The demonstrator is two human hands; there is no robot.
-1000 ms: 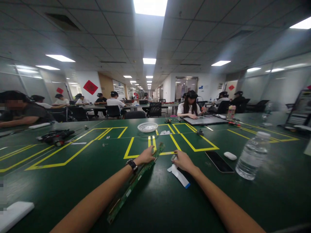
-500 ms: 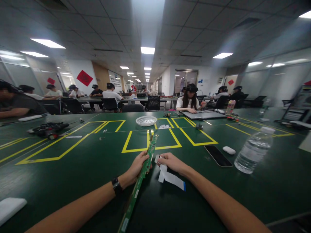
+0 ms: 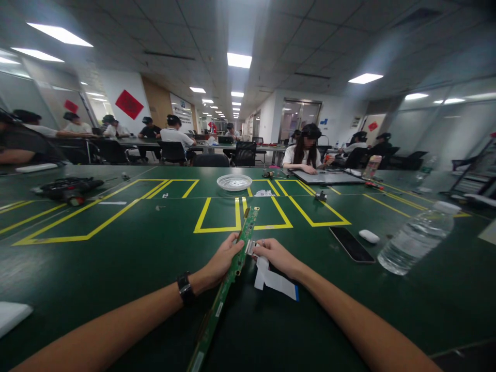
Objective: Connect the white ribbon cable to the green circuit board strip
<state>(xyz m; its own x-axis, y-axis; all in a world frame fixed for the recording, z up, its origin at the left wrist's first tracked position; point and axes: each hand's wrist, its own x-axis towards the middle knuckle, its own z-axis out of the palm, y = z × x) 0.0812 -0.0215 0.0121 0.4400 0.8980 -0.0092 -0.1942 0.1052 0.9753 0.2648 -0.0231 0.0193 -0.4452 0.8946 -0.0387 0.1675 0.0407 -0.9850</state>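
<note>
A long, narrow green circuit board (image 3: 227,289) slants up and away from me over the table. My left hand (image 3: 221,262) is closed around it, thumb on its face, near the upper part. To the right of the board, my right hand (image 3: 276,256) pinches the end of a white flat ribbon cable (image 3: 276,283). The cable's silvery connector end (image 3: 250,248) is at the board's right edge; whether it is seated there I cannot tell. Folded once, the cable hangs below my right hand and ends in a blue tip.
On the green table (image 3: 127,289), a water bottle (image 3: 418,237), a phone (image 3: 351,244) and a white earbud case (image 3: 369,236) lie to the right. A white basket (image 3: 234,183) stands beyond yellow tape outlines. Across the table sits a person (image 3: 304,152) beside a flat grey panel (image 3: 325,177).
My right hand has brought the cable's connector end closer to the board's edge. The camera view has tilted down slightly, and the left hand keeps its hold.
</note>
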